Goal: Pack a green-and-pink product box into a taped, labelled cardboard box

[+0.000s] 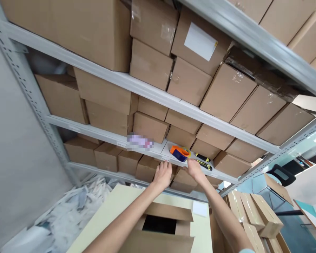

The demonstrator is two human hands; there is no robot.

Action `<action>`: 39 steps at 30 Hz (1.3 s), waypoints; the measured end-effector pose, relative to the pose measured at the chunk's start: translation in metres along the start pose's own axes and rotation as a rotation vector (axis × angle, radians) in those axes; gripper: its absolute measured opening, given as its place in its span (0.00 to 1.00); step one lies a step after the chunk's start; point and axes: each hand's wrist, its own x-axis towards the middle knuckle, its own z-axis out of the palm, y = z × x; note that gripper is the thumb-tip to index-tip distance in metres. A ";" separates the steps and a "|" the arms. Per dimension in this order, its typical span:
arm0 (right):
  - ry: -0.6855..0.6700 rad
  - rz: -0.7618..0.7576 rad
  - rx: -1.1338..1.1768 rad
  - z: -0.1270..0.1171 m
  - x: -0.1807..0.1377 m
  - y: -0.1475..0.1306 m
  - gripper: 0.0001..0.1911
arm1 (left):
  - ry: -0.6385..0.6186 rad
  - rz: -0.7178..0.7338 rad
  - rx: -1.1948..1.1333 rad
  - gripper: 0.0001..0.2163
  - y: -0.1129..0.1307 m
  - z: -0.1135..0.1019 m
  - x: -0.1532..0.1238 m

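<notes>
Both arms are reaching up toward a grey metal rack (158, 92) that is holding cardboard boxes (152, 65) on every level. All of those boxes are closed, so their contents are not showing; one upper box is carrying a blank white label (200, 41).

The left hand (162, 174) is resting against the front edge of the shelf (147, 150), fingers loosely together and curled over the lip, gripping nothing that can be made out. The right hand (195, 168) is reaching for the tape dispenser (180, 153), its fingertips touching or just short of the near end; I cannot tell whether it is pinching the dispenser yet, and the fingers are looking slightly bent rather than closed.

The dispenser, orange and dark blue, is lying on the shelf between the two hands' reach, its long axis running along the shelf edge, from upper left to lower right in view. Which end is facing which way is too small to tell. Just right of it two yellow-and-black knives (203, 157) are lying with their lengths in nearly the same direction.

Below the arms an open box (160, 225) is sitting on a pale table (113, 211), flaps up, its inside dark. Flat cartons (255, 211) are stacked at the right, and white wrapping (76, 203) is piled at the left.
</notes>
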 end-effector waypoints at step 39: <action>-0.014 -0.152 1.380 0.016 -0.257 -0.073 0.19 | 0.566 0.206 -0.859 0.02 0.013 -0.012 -0.249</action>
